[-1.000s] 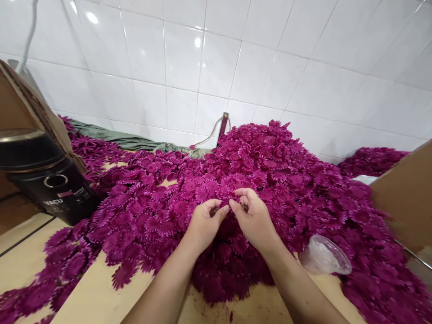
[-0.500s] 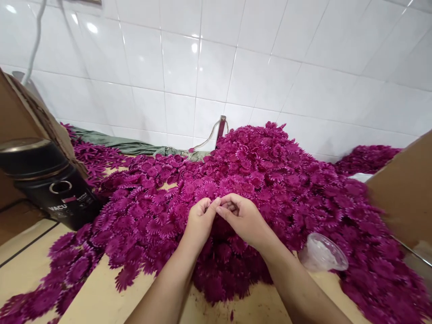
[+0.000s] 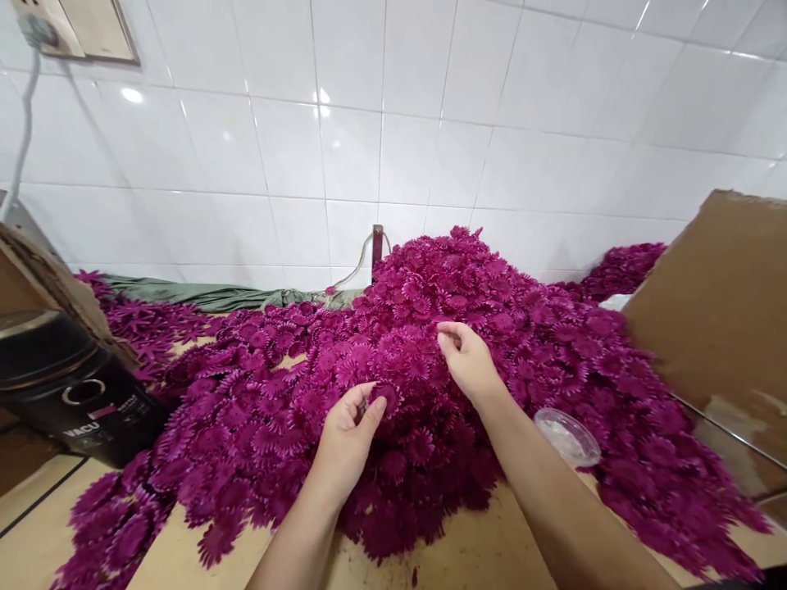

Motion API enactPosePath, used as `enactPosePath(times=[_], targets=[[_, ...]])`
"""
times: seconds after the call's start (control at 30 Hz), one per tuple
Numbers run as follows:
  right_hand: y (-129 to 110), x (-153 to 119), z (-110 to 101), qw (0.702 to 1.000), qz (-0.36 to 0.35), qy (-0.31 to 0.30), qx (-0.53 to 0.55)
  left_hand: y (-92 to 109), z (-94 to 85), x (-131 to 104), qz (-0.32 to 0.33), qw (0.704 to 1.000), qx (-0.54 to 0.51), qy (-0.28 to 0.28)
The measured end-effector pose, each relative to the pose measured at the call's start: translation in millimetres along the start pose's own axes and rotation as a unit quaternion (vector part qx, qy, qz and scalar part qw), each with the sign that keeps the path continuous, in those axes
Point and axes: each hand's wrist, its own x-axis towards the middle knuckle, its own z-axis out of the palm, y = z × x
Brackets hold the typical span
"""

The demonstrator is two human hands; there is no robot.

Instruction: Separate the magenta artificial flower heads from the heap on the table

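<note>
A large heap of magenta, daisy-shaped artificial flower pieces (image 3: 332, 360) spreads across the pale work surface. In front of it, my left hand (image 3: 350, 430) pinches one round flower piece (image 3: 386, 400) between thumb and fingers. Further up and to the right, my right hand (image 3: 470, 360) is at the heap, its thumb and fingertips closed in a pinch against the flowers. What those fingertips hold, if anything, cannot be made out. The two hands are apart.
A black vacuum bottle (image 3: 79, 393) leans at the left by cardboard. At the right are a clear plastic cup (image 3: 566, 438) with whitish contents and a cardboard panel (image 3: 707, 303). Green cloth (image 3: 184, 293) lies along the tiled wall (image 3: 418, 156); a corded plug (image 3: 38, 31) is upper left.
My hands, fingertips together before, have separated. The right has moved up and right onto the heap; the left is lower with a flower piece showing. The view has shifted slightly.
</note>
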Motion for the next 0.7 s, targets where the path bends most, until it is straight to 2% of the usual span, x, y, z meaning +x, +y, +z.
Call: enactPosePath(times=[0.07, 0.1, 0.17, 0.2, 0.27, 0.4, 0.47, 0.53, 0.7], targets=[[-6.5, -8.3, -0.6, 0.998, -0.053, 0.007, -0.034, 0.0, -0.1, 0.0, -0.015, 1.0, 0.007, -0.001], [-11.3, -16.4, 0.2, 0.995, -0.083, -0.011, -0.053, -0.3, 0.1, 0.4, -0.017, 1.0, 0.014, -0.002], [-20.9, -36.6, 3.6, 0.984, -0.124, -0.096, -0.085, -1.6, 0.6, 1.5, -0.006, 1.0, 0.027, -0.007], [-24.4, -46.7, 5.8, 0.978, -0.116, -0.154, -0.085, -2.7, 0.9, 2.0, 0.002, 0.999, 0.031, -0.006], [-27.7, -62.6, 10.7, 0.967, -0.086, -0.23, -0.066, -6.2, 1.4, 2.7, 0.013, 0.999, 0.035, 0.002], [-24.1, -70.5, 17.2, 0.955, 0.018, -0.294, 0.039, -13.8, 2.2, -0.4, 0.001, 1.0, 0.029, 0.008], [-22.6, -68.0, 17.3, 0.946, 0.051, -0.309, 0.077, -14.9, 2.0, -4.2, -0.011, 1.0, 0.015, 0.002], [-22.8, -66.5, 16.0, 0.947, 0.057, -0.306, 0.08, -13.4, 1.2, -8.1, -0.022, 1.0, -0.003, 0.002], [-20.3, -64.2, 14.1, 0.971, 0.009, -0.239, 0.017, -4.5, 0.2, -15.8, -0.01, 1.0, 0.026, -0.011]])
